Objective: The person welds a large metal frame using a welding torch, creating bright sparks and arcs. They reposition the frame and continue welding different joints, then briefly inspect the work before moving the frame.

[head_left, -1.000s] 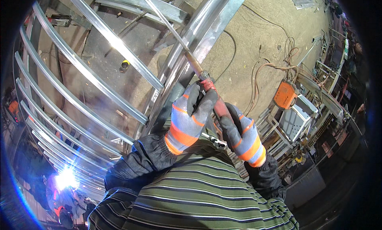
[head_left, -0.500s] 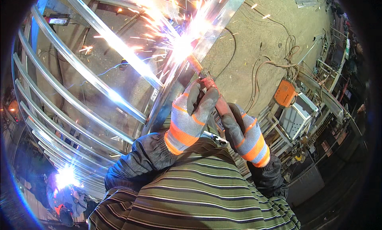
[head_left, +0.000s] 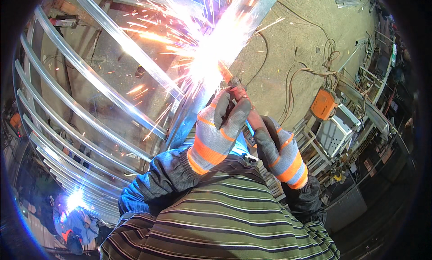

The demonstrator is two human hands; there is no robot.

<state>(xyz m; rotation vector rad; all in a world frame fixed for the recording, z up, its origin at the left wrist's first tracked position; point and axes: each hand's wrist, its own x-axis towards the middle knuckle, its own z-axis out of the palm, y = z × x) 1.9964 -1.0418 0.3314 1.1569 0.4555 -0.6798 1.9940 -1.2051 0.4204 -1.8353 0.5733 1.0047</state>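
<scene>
Red handle [head_left: 255, 119] slants up and left to bright sparks [head_left: 215, 50] on the metal beam [head_left: 269, 7]. The left hand [head_left: 212, 140] is nearer them, the right hand [head_left: 283, 155] behind; both grips curl round the handle.

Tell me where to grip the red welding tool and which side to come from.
Probably best by the long, rod-like red middle of the welding tool, coming from the body side, at the picture's lower right. It slants up and left, its far end in bright sparks. The left hand holds it nearer them, the right hand farther back.
</scene>
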